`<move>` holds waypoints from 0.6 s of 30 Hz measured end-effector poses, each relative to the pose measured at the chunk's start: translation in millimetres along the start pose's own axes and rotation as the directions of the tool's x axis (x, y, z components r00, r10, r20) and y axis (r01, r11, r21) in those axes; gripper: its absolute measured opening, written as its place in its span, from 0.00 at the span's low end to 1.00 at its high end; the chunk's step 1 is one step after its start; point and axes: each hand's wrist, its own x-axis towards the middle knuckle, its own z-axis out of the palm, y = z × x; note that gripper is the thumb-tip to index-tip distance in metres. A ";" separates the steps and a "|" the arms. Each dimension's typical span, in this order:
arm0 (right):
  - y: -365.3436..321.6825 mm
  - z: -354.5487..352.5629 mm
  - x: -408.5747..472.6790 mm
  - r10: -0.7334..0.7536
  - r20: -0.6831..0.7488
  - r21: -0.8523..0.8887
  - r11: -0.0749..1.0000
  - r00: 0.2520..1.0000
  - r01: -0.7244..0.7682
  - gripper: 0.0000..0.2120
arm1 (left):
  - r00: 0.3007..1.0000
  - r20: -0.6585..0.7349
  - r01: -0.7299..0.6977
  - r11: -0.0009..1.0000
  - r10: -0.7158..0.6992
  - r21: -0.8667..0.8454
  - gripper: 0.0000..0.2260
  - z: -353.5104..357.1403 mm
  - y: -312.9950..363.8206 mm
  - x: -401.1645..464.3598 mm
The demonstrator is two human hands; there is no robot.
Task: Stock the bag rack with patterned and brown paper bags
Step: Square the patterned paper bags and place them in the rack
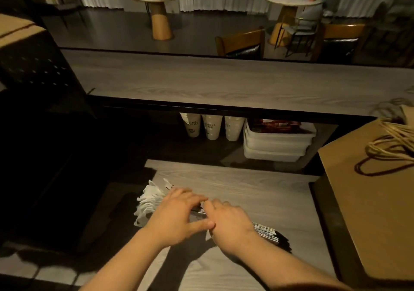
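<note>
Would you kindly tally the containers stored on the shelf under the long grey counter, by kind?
White printed paper cups: 3
White plastic storage bins, stacked: 3
Total: 6

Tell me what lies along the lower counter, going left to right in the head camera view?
White handles of the patterned bags → left hand → right hand → edge of the patterned bag stack → brown paper bags.
</note>
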 end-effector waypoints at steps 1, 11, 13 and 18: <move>2.0 0.9 0.1 -0.008 -0.009 -0.011 1.000 1.000 0.008 0.22 | 0.997 0.079 -0.008 0.994 -0.001 0.111 0.37 2.6 -8.1 4.8; 81.6 30.7 -51.5 0.291 -0.171 0.026 0.956 0.941 -0.291 0.18 | 0.987 -0.153 0.068 0.985 -0.044 0.158 0.19 29.5 -97.3 -4.4; 104.5 41.5 -63.8 0.416 -0.205 0.146 0.908 0.886 -0.393 0.21 | 0.974 -0.221 0.054 0.998 -0.046 0.029 0.15 31.2 -97.7 -8.7; 113.1 53.2 -67.2 0.434 -0.133 0.618 0.739 0.891 -0.268 0.21 | 0.983 -0.183 -0.004 0.988 -0.025 -0.156 0.17 29.9 -87.2 -13.9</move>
